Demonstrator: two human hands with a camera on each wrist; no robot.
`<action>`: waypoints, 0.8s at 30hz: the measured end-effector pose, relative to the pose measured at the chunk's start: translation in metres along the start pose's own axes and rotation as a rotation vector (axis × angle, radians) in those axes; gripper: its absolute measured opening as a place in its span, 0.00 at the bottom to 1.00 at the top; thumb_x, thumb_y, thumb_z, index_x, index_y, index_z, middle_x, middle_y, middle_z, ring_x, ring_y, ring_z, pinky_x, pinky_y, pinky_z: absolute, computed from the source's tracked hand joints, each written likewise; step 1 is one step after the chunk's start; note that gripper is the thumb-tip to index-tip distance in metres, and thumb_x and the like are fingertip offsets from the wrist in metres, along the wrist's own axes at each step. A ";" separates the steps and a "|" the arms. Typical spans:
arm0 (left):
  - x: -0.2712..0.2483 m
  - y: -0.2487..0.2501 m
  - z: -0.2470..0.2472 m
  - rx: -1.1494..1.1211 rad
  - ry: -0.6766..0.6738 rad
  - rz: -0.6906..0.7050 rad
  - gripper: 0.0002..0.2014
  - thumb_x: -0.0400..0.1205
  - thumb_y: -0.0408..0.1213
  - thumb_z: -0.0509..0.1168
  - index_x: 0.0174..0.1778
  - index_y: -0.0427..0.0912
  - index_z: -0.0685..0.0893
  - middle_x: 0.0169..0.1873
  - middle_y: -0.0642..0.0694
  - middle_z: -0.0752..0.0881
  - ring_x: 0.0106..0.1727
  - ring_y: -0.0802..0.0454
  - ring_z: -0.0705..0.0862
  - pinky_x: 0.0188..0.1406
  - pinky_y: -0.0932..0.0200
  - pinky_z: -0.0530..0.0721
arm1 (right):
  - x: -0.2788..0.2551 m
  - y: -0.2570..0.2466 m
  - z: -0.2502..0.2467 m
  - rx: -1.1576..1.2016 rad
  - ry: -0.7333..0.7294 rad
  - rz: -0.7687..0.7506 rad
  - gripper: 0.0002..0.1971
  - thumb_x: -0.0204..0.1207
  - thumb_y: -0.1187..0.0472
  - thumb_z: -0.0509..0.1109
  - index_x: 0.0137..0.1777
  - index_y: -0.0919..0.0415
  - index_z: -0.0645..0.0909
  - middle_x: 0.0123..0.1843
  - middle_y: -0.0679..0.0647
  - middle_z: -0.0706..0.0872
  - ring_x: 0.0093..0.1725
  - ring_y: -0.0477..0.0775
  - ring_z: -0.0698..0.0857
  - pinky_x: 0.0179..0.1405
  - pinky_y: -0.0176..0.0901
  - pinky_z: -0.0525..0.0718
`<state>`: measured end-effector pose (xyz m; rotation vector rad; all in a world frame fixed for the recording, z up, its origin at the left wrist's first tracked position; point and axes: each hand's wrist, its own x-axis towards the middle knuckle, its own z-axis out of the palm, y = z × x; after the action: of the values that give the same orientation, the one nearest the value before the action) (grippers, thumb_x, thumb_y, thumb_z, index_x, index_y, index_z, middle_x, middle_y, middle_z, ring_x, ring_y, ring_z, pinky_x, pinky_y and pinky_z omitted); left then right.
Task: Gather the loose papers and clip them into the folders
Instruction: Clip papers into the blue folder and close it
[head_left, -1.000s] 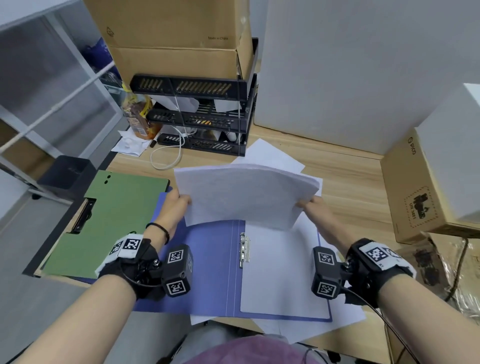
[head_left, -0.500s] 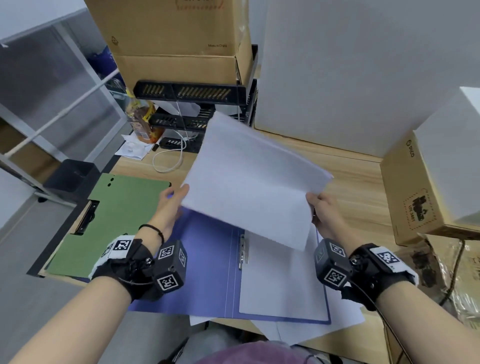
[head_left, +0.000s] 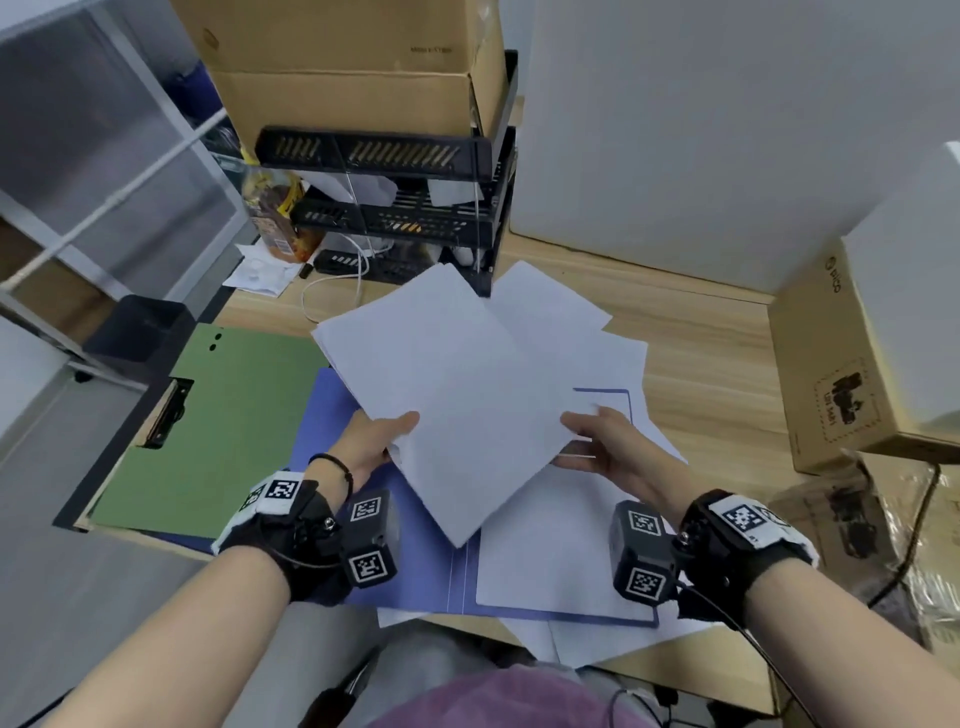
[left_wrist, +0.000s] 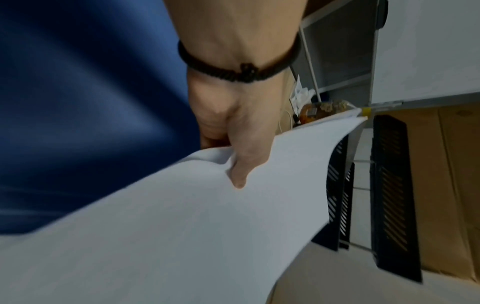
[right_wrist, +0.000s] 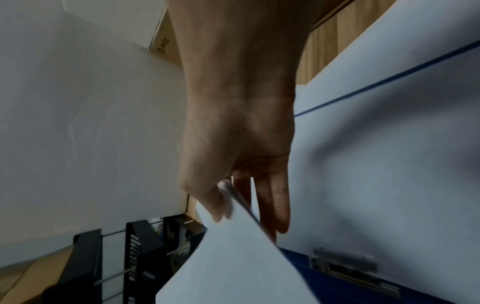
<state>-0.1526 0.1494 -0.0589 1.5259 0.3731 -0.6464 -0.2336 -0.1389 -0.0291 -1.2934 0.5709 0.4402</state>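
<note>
Left hand (head_left: 375, 441) and right hand (head_left: 610, 447) each pinch opposite edges of the thin white paper sheaf (head_left: 457, 395), held above the open blue plastic folder (head_left: 415, 582). Light, floppy, slippery: grip near corners, support underneath.

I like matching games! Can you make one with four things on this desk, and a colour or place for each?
Things:
1. paper stack
2. open folder
3. clipboard
4. trays

Clues:
A. green, at the left
B. black, under a cardboard box
C. blue, lying open on the desk
D. white, held in both hands

Pairs: 1-D, 2-C, 3-A, 4-B
</note>
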 end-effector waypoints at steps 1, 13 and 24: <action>-0.002 -0.003 -0.010 0.044 -0.039 -0.011 0.20 0.78 0.31 0.71 0.67 0.39 0.80 0.64 0.39 0.85 0.53 0.45 0.87 0.51 0.50 0.86 | 0.001 -0.002 -0.003 0.002 -0.011 0.023 0.11 0.81 0.59 0.66 0.60 0.59 0.84 0.48 0.54 0.90 0.37 0.53 0.86 0.43 0.46 0.89; -0.022 -0.031 -0.046 0.188 -0.173 -0.160 0.23 0.71 0.38 0.78 0.62 0.47 0.83 0.59 0.47 0.88 0.57 0.51 0.88 0.53 0.57 0.85 | 0.041 0.026 0.076 -0.361 -0.215 0.232 0.15 0.80 0.61 0.60 0.64 0.58 0.81 0.60 0.61 0.89 0.55 0.58 0.88 0.60 0.55 0.84; 0.010 -0.045 -0.074 0.325 0.300 -0.078 0.12 0.90 0.40 0.47 0.59 0.43 0.75 0.58 0.45 0.76 0.65 0.46 0.75 0.59 0.58 0.67 | 0.071 0.066 0.124 -0.201 -0.011 0.410 0.11 0.83 0.70 0.53 0.56 0.59 0.75 0.42 0.56 0.82 0.35 0.53 0.82 0.25 0.40 0.84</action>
<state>-0.1593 0.2241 -0.1031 1.9356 0.5781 -0.5575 -0.1991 -0.0039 -0.1027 -1.3642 0.8021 0.8607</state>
